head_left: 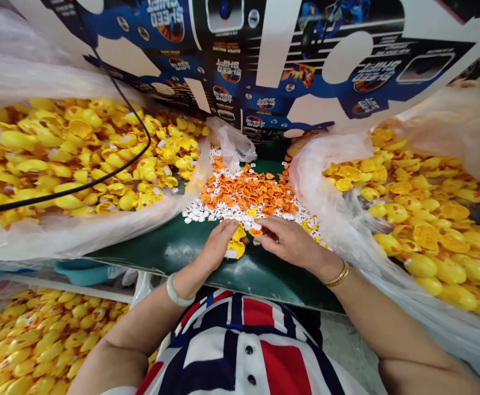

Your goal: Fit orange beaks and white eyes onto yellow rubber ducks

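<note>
My left hand (220,241) is closed around a yellow plastic toy duck shell (238,241), whose open hollow side shows in part. Close by on the right, my right hand (283,238) has its thumb and fingers drawn together at a small orange beak piece (255,232). The two hands are a short gap apart above the green tabletop (207,233). Just beyond them lies a heap of orange beak pieces (252,192), with small white eye pieces (198,211) spread around and under it.
Plastic-lined piles of yellow shells (79,148) stand left and right (429,219). A bin of yellow ducks (46,340) sits lower left, near a teal basin (82,271). Printed cardboard (231,66) rises behind the table. A black cable (100,178) crosses the left pile.
</note>
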### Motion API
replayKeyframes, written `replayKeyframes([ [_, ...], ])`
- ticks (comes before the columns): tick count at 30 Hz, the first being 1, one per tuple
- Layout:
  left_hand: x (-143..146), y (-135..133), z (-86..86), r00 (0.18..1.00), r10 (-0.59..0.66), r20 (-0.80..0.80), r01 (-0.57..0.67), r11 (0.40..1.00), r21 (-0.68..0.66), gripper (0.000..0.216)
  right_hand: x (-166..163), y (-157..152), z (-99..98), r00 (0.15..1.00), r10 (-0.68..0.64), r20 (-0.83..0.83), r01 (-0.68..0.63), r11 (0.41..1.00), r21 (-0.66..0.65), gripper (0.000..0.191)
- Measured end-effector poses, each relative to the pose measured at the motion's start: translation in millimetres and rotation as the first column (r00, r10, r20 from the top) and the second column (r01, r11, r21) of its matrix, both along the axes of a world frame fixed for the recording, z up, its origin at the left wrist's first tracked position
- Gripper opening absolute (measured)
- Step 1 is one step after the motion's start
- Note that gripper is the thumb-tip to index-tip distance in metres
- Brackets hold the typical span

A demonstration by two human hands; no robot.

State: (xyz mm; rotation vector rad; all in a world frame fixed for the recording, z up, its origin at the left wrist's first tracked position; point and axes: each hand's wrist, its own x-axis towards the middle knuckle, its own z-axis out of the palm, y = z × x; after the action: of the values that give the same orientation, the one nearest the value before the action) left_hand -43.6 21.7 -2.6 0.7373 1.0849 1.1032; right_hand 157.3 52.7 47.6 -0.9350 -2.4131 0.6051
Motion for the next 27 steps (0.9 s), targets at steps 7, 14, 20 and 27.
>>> replayKeyframes([
  [7, 9.2, 1.8, -7.4, 0.998, -0.047, -0.047, 0.049, 0.997, 0.059, 0.046, -6.8, -7.5, 0.3, 0.914, 0.024, 0.404, -0.115, 0.972, 0.203, 0.014],
  [14, 7.8, -0.4, -6.0, 0.993, -0.105, 0.049, 0.104, 0.994, 0.024, 0.031, -3.8, -5.3, -10.4, 0.944, 0.016, 0.331, -0.051, 0.994, 0.097, 0.016],
  [20, 5.9, -9.1, 1.7, 0.97, -0.152, 0.189, 0.155, 0.988, -0.002, 0.042, 3.0, -3.5, -14.9, 0.976, 0.056, 0.209, -0.071, 0.995, 0.067, 0.028],
  [27, 10.5, -8.5, -2.1, 0.981, -0.145, 0.125, 0.147, 0.989, -0.007, 0.039, 1.8, -6.4, -11.2, 0.956, 0.086, 0.281, -0.097, 0.995, 0.025, 0.024],
])
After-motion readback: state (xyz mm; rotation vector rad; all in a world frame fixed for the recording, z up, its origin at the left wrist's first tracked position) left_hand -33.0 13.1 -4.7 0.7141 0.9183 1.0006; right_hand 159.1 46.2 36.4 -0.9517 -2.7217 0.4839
